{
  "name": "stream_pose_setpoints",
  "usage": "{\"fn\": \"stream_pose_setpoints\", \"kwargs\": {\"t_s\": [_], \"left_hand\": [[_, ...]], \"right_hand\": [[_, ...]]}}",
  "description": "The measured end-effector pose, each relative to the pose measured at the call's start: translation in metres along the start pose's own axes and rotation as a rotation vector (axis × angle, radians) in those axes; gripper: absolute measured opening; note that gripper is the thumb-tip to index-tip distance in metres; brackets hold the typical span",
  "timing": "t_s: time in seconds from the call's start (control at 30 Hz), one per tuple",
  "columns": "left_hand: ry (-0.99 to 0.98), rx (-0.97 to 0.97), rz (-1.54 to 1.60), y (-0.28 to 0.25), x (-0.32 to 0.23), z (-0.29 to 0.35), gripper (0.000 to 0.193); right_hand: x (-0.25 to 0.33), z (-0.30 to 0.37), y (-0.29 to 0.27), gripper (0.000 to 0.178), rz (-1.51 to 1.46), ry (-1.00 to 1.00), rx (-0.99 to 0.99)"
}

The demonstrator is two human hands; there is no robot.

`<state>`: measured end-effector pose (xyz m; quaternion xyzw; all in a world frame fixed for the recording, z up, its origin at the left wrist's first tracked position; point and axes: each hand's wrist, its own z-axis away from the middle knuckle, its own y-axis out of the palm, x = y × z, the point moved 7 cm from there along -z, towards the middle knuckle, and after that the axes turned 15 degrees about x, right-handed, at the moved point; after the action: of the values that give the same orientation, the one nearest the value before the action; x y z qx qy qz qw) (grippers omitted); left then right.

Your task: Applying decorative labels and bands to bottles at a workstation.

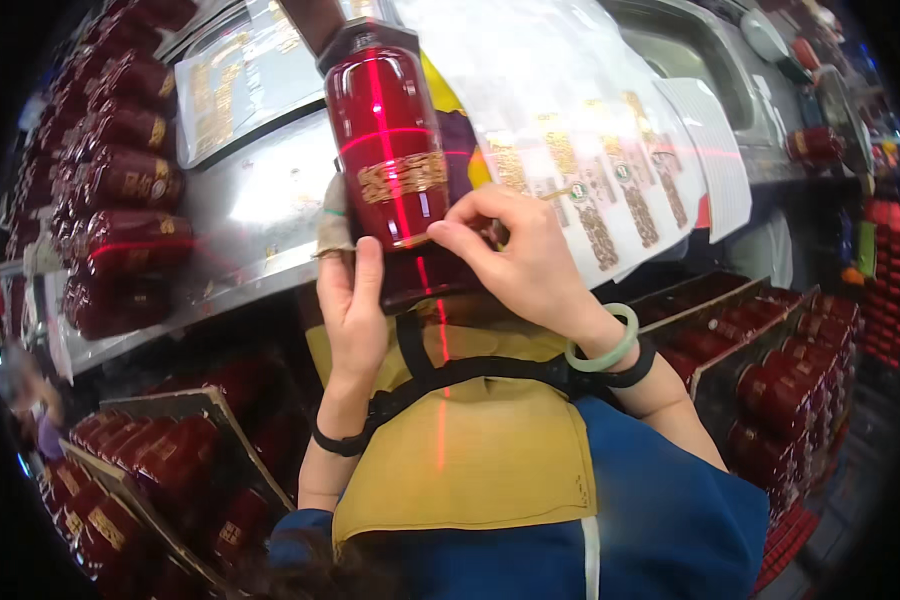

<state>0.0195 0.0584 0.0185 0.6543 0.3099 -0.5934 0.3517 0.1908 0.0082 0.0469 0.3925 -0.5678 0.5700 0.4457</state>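
Note:
A glossy dark red bottle (382, 120) with a gold decal around its lower part lies in front of me, its base toward me. Red laser lines cross on it. My left hand (355, 315) is at the bottle's left side near the base, closed against it, with beige cloth covers (334, 220) over some fingers. At the base's right edge, the thumb and forefinger of my right hand (515, 245) are pinched together; whatever is between them is too small to make out. A pale green bangle (625, 340) circles my right wrist.
Decal sheets with gold and brown prints (610, 190) lie to the right on white paper, near a metal sink (690, 55). A tray with gold decals (230, 85) is at the left. Rows of red bottles (135, 240) stand along the left; crates of more (770, 390) flank me below.

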Motion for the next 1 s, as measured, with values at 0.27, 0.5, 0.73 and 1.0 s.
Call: {"fn": "stream_pose_setpoints", "kwargs": {"t_s": [0.27, 0.5, 0.73, 1.0], "left_hand": [[-0.003, 0.047, 0.008, 0.003, 0.003, 0.000, 0.064], [0.020, 0.041, -0.055, 0.005, -0.002, -0.002, 0.065], [0.039, 0.026, -0.103, 0.005, -0.003, -0.001, 0.063], [0.471, -0.127, -0.743, -0.007, -0.024, 0.020, 0.045]], "right_hand": [[0.005, -0.001, -0.001, 0.020, 0.064, 0.016, 0.023], [0.003, -0.001, -0.001, 0.020, 0.078, -0.001, 0.018], [0.003, -0.001, 0.000, 0.020, 0.096, -0.003, 0.014], [0.007, -0.002, 0.001, 0.020, 0.120, -0.045, -0.015]]}}
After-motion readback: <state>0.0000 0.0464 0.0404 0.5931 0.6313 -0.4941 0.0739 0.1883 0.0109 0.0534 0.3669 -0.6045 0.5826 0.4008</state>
